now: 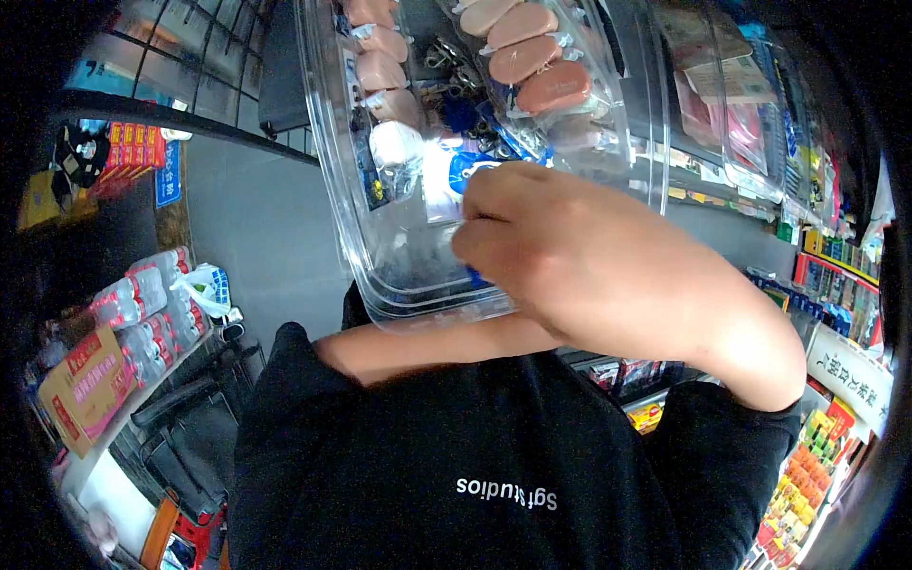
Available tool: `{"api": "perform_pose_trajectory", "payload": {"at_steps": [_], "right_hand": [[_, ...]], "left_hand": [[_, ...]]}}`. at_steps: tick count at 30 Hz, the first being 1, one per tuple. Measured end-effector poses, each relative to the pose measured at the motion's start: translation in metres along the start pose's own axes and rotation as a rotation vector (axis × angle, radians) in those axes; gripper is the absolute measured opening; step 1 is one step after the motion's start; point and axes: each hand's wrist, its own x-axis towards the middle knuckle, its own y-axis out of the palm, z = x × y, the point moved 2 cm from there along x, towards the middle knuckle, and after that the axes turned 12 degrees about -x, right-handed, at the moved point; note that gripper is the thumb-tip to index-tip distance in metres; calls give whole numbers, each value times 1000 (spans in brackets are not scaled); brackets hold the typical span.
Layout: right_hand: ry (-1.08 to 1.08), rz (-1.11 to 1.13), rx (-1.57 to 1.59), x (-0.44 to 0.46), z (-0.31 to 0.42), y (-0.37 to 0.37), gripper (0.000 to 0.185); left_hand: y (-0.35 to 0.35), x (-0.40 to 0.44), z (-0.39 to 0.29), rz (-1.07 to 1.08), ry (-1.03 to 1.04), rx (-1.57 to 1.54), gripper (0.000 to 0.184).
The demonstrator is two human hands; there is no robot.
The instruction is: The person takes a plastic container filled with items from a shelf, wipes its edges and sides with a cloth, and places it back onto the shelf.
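A clear plastic box (389, 252) is tilted in front of my chest. Inside it, rows of wrapped oval pieces (553, 88) in pink and beige line both sides, with small metal items (451, 62) between them. My right hand (513, 233) reaches over the box, its fingers curled closed on a blue and white packet (445, 176). Beside that packet sits a small white wrapped item (395, 145). My left forearm (437, 350) passes across my chest below the box; the left hand is hidden behind the box and my right arm.
Packs of bottles (152, 304) and a cardboard carton (87, 389) are at the left. Wire racks (190, 52) stand at upper left. On the right are shelves with colourful packaged goods (807, 475) and another clear container (750, 114).
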Motion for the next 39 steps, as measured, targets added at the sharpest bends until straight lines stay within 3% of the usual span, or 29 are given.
{"api": "perform_pose_trajectory", "payload": {"at_steps": [6,10,14,20,23,29,31,36,39], "right_hand": [[180,101,-215,-37,-19,-14,18],[106,59,-234,-30,-19,-13,16],[-15,31,-166,0,-7,-6,17],[-162,-57,33,31,7,10,31],[-178,-92,57,37,9,18,25],[82,-336,265,38,8,22,11],[189,-439,244,40,7,18,12],[184,-615,161,53,-7,15,16],[313,-594,253,56,-17,7,19]], "left_hand": [[-12,29,-23,-112,88,-6,14],[-12,21,-21,-83,75,-15,16],[-3,1,-1,32,-148,-136,20],[-4,5,-12,-5,-93,-139,21],[-4,7,-15,-17,-87,-145,21],[-5,11,-14,-35,-91,-150,22],[-6,15,-12,-40,-91,-154,23],[-5,28,-7,-81,-91,-166,24],[-6,36,-8,-80,-108,-214,26]]}}
